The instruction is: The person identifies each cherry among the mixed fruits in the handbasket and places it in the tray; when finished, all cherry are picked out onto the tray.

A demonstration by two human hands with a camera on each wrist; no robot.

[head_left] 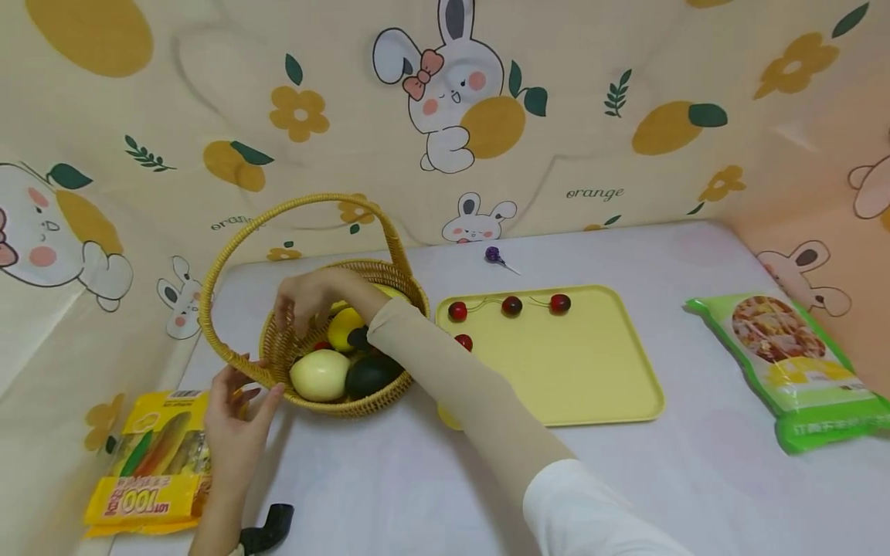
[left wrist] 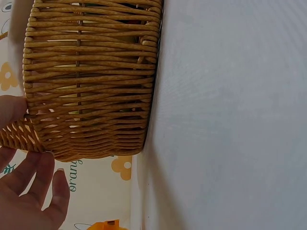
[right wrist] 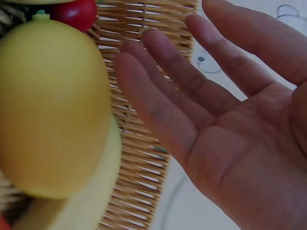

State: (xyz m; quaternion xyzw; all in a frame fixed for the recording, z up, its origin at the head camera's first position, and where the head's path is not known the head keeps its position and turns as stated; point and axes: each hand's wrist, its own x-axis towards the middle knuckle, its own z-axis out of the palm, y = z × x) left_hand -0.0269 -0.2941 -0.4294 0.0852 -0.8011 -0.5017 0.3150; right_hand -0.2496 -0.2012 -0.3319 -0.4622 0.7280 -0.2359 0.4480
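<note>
The right hand (right wrist: 230, 127) is outstretched in front of a woven basket wall (right wrist: 136, 165), near a yellow fruit (right wrist: 53, 110).

Beige forearm sleeve (head_left: 480, 394), white upper sleeve (head_left: 591, 513), possibly a black wrist mount (head_left: 271, 528)

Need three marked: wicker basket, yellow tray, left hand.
Wicker basket (left wrist: 103, 79): left wrist view, on the woven outer wall.
Yellow tray (head_left: 556, 367): head view, on a bare part of its flat surface.
Left hand (head_left: 235, 421): head view, on the middle of the hand.
</note>
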